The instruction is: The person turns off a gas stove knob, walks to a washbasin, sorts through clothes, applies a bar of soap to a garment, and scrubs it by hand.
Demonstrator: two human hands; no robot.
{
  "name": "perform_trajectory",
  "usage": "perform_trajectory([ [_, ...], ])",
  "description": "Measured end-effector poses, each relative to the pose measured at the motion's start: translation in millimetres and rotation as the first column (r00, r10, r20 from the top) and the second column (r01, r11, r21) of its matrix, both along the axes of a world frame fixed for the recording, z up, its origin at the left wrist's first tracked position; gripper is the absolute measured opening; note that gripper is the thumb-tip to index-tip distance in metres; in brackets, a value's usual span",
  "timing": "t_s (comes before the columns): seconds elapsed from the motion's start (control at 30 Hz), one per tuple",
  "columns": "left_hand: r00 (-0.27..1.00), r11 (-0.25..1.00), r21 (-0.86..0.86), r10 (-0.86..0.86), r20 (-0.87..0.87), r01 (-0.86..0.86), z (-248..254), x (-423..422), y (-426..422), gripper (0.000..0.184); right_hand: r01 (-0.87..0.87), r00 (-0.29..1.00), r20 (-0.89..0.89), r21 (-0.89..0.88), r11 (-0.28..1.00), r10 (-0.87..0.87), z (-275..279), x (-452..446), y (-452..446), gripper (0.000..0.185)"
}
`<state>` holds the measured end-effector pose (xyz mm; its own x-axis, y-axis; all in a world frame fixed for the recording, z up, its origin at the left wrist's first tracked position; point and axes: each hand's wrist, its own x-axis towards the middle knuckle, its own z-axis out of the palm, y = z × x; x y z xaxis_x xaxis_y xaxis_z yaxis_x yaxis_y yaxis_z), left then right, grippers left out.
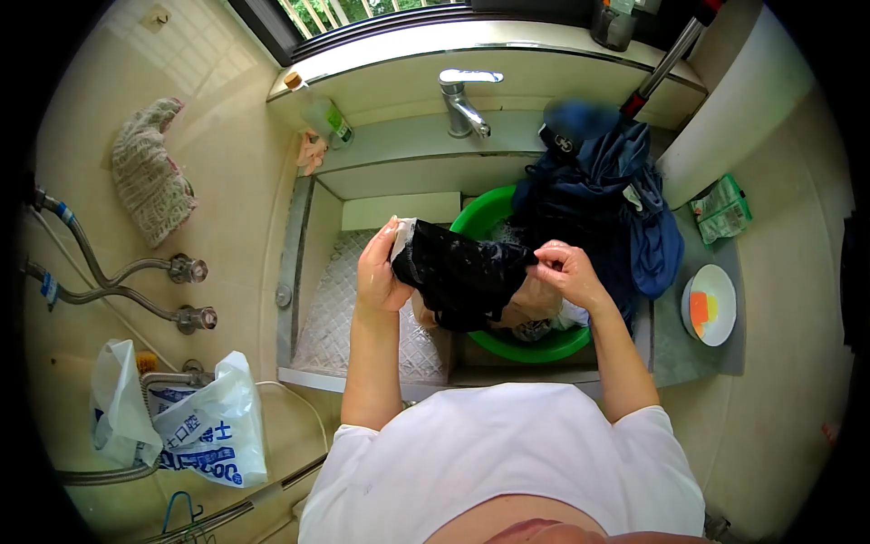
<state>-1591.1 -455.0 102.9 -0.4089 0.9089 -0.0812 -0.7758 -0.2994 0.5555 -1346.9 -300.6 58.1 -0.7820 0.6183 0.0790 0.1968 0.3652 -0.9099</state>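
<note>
Stretched between my hands is a wet black garment (467, 276) with whitish suds on it and a pale edge at its left end. My left hand (379, 267) is closed on that left end, thumb up. The fingers of my right hand (566, 272) pinch the right corner. Below the garment, partly hidden by it, stands a green basin (569, 349) holding water and light-coloured cloth. A heap of dark blue clothes (603, 190) lies over the basin's right side and the sink edge. The ridged washboard surface (349, 308) of the sink is under my left hand.
A chrome faucet (462, 109) rises behind the sink. At its left are a clear bottle (326, 118) and pinkish cloth (311, 152). To the right sit a white bowl (720, 308) with orange and yellow pieces and a green packet (722, 210). Plastic bags (208, 422) hang at lower left.
</note>
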Motion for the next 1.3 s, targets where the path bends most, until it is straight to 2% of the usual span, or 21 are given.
perform_trajectory([
  [0.07, 0.998, 0.999, 0.013, -0.045, 0.036, 0.044, -0.1, -1.6, -1.1, 0.023, 0.131, 0.948, -0.289, -0.031, 0.991, -0.135, 6.5, -11.4, -5.2, 0.012],
  [0.1, 1.0, 0.999, -0.041, -0.002, 0.002, 0.002, -3.6, -4.1, -0.7, 0.023, 0.162, 0.934, -0.34, 0.137, 0.977, -0.107, 11.6, -12.9, -1.3, 0.012],
  [0.2, 0.993, 0.993, -0.084, 0.073, -0.09, -0.081, -0.3, -3.4, 0.1, 0.022, 0.36, 0.816, -0.47, -0.042, 0.932, -0.336, 21.1, -21.0, -0.3, 0.016],
  [0.4, 0.986, 0.993, -0.069, 0.089, -0.138, -0.099, -1.5, -7.1, 6.2, 0.019, 0.344, 0.864, -0.318, -0.191, 0.919, -0.39, 37.8, -27.6, 12.3, 0.02],
  [0.43, 0.977, 0.986, -0.099, 0.114, -0.181, -0.133, -4.1, -8.7, 8.5, 0.019, 0.151, 0.803, -0.413, -0.558, 0.816, -0.43, 39.7, -33.1, 12.3, 0.018],
  [0.47, 0.977, 0.986, -0.097, 0.116, -0.18, -0.135, -7.8, -6.2, 12.1, 0.019, -0.112, 0.726, -0.467, -0.805, 0.583, -0.505, 40.8, -37.0, 11.6, 0.016],
  [0.5, 0.769, 0.92, -0.158, 0.196, -0.609, -0.359, -12.9, 0.8, 17.6, 0.02, -0.093, 0.699, -0.417, -0.858, 0.504, -0.581, 41.2, -37.9, 10.2, 0.014],
  [0.53, 0.392, 0.814, -0.106, 0.156, -0.907, -0.571, -16.0, 7.4, 21.5, 0.023, -0.092, 0.7, -0.415, -0.859, 0.503, -0.581, 38.0, -38.5, 11.7, 0.014],
  [0.57, 0.16, 0.76, -0.087, 0.023, -0.987, -0.644, -18.5, 13.3, 18.3, 0.028, -0.163, 0.728, -0.342, -0.928, 0.334, -0.594, 31.1, -39.9, 15.8, 0.015],
  [0.6, 0.086, 0.806, 0.002, 0.065, -0.994, -0.592, -26.6, 22.8, 17.9, 0.024, -0.226, 0.757, -0.273, -0.962, 0.155, -0.594, 23.3, -41.6, 19.6, 0.015],
  [0.67, 0.466, 0.888, -0.332, -0.159, -0.871, -0.318, -36.0, 53.1, 13.5, 0.024, -0.262, 0.791, -0.272, -0.96, 0.098, -0.547, 16.6, -43.8, 16.2, 0.016],
  [0.7, 0.303, 0.894, -0.394, -0.323, -0.897, -0.215, -41.6, 64.6, 10.3, 0.029, -0.35, 0.793, -0.337, -0.934, 0.074, -0.508, 19.8, -41.5, 12.9, 0.019],
  [0.77, 0.111, 0.939, -0.341, -0.335, -0.936, -0.05, -71.2, 80.1, 9.4, 0.039, -0.429, 0.791, -0.397, -0.902, 0.04, -0.465, 23.6, -39.7, 9.7, 0.023],
  [0.8, 0.21, 0.96, -0.28, -0.271, -0.94, -0.016, -75.1, 91.2, 6.8, 0.039, -0.372, 0.791, -0.366, -0.924, 0.088, -0.491, 24.0, -38.4, 8.7, 0.021],
  [0.97, 0.37, 0.927, -0.36, -0.3, -0.879, -0.105, -95.8, 76.6, 8.2, 0.021, -0.259, 0.732, -0.282, -0.957, 0.129, -0.621, 33.3, -26.8, 13.3, 0.014],
  [1.03, 0.652, 0.851, -0.503, -0.297, -0.697, -0.15, -98.9, 51.1, 0.9, 0.018, -0.261, 0.718, -0.293, -0.954, 0.145, -0.631, 44.6, -19.6, 14.0, 0.015],
  [1.07, 0.846, 0.925, -0.349, -0.063, -0.529, -0.15, -75.3, 49.2, 0.0, 0.02, -0.258, 0.708, -0.296, -0.954, 0.155, -0.642, 51.0, -14.8, 12.9, 0.015],
  [1.1, 0.91, 0.969, -0.175, 0.093, -0.403, -0.177, -55.1, 42.8, -0.2, 0.024, -0.275, 0.714, -0.319, -0.946, 0.169, -0.623, 53.5, -11.2, 13.9, 0.018],
  [1.2, 0.922, 0.982, 0.122, 0.176, -0.346, -0.142, 14.8, 32.0, -1.5, 0.019, -0.32, 0.749, -0.343, -0.936, 0.145, -0.566, 60.5, -12.0, 10.6, 0.021],
  [1.27, 0.873, 0.966, 0.075, 0.255, -0.415, -0.246, 12.7, 19.4, 11.9, 0.015, -0.397, 0.728, -0.403, -0.908, 0.138, -0.554, 60.5, -18.9, 6.1, 0.022],
  [1.3, 0.71, 0.916, 0.008, 0.317, -0.629, -0.401, -1.2, 13.4, 18.3, 0.014, -0.469, 0.698, -0.461, -0.873, 0.137, -0.548, 60.7, -21.5, 4.8, 0.023],
])
